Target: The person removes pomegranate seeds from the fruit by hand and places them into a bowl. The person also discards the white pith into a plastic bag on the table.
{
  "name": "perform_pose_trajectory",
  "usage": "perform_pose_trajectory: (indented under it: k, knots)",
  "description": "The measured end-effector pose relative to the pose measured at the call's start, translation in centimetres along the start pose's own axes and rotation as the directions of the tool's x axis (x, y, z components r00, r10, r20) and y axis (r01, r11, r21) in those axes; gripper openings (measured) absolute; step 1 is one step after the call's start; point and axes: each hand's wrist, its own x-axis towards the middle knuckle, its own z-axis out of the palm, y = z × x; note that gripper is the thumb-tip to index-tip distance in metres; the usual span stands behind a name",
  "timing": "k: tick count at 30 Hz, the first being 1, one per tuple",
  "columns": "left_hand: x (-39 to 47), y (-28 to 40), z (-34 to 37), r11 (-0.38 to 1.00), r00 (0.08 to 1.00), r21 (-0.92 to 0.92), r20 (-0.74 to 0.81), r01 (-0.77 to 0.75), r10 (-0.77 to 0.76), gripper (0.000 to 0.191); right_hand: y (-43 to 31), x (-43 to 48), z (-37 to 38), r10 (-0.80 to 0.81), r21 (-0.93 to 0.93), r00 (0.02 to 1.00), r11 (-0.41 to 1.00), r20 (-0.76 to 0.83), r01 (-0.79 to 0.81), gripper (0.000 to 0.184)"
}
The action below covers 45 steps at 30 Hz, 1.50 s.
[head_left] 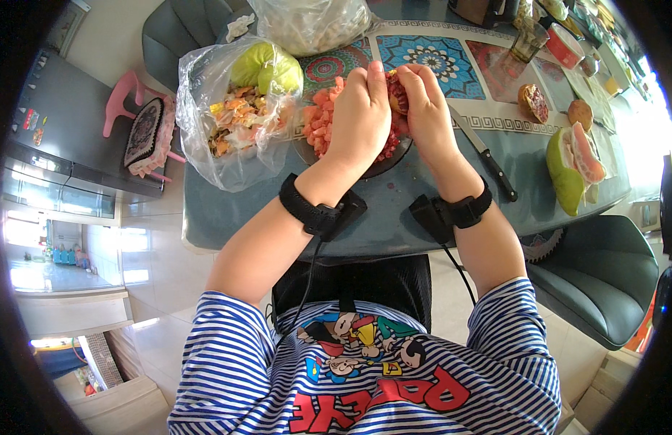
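Between my two hands is a piece of pomegranate with red seeds and a yellowish rind. My left hand grips it from the left, and my right hand grips it from the right. Under them sits a dark round plate. Chopped pink fruit pieces are heaped on the plate's left side. Loose red pomegranate seeds lie beside the heap, partly hidden by my left hand. Just right of my right hand lies a kitchen knife with a black handle, its blade pointing away from me.
A clear plastic bag at left holds peels and a green pomelo rind; another filled bag stands behind. To the right are a cut pomegranate, a small round fruit, a partly peeled pomelo and a glass.
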Motion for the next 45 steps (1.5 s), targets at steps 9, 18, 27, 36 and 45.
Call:
perform_pose_trajectory:
  k: [9,18,27,36,45]
  knots:
    - [0.9,0.7,0.6,0.976,0.999,0.217,-0.034,-0.004,0.012,0.034,0.0,0.2,-0.4,-0.084,-0.199,0.996,0.976,0.012,0.085,0.031]
    - [0.6,-0.4,1.2,0.986,0.993,0.143,-0.07,-0.081,0.092,0.033,-0.1,-0.6,0.4,0.123,0.228,0.992,0.966,0.021,-0.125,0.021]
    - [0.5,-0.7,1.5,0.987,0.988,0.124,-0.099,-0.104,0.116,0.033,-0.3,-0.9,0.6,0.203,0.386,0.979,0.9,0.035,-0.2,0.017]
    - [0.3,-1.1,1.3,0.986,0.983,0.126,-0.127,-0.113,0.129,0.034,-0.6,-1.2,0.8,0.308,0.423,0.948,0.85,0.087,-0.315,0.014]
    - [0.4,-1.5,1.1,0.99,0.989,0.087,-0.094,-0.107,0.115,0.035,-0.3,-0.8,0.1,0.338,0.443,0.917,0.803,0.212,-0.398,0.015]
